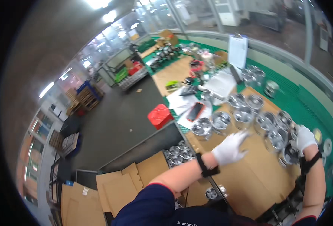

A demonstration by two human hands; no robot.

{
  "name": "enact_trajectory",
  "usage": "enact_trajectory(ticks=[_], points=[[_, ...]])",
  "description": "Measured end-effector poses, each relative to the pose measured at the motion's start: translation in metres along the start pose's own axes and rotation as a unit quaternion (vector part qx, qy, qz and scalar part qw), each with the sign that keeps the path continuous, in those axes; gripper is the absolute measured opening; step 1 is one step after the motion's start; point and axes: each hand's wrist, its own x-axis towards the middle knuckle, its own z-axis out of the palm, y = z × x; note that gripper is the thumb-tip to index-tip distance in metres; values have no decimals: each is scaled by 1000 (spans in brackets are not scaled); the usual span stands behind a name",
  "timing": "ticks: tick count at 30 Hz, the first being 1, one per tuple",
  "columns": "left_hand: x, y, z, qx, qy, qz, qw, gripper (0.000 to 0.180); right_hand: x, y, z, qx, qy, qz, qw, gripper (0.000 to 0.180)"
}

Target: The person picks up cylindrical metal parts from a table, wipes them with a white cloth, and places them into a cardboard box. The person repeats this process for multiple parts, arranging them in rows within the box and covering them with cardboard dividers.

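My left hand (pixel 229 148), in a white glove, hovers over the brown cardboard sheet (pixel 245 165) with its fingers spread and nothing in them. Silvery metal pistons stand beyond it, among them one piston (pixel 202 129) at the left and another piston (pixel 244 116) in the middle. At the right end of the group, my gloved right hand (pixel 304 138) has its fingers curled against a piston (pixel 293 132), which it partly covers. A darker piston (pixel 289 155) sits just below that hand. Black bands circle both wrists.
A phone (pixel 195 112) lies on papers beside a red box (pixel 160 116). A clipboard (pixel 237 51) leans at the back of the green bench. More pistons (pixel 178 153) fill a bin at the left, next to folded cardboard (pixel 121 186). A lone metal cylinder (pixel 271 89) stands behind.
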Motion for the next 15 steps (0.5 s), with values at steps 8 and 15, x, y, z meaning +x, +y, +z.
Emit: enact_trajectory(ticks=[8, 15], points=[[-295, -50, -30, 15, -62, -347, 936, 53, 13, 2, 52, 87, 158, -134, 974, 22], [-382, -39, -14, -24, -20, -471, 881, 54, 61, 35, 73, 19, 251, -46, 967, 16]])
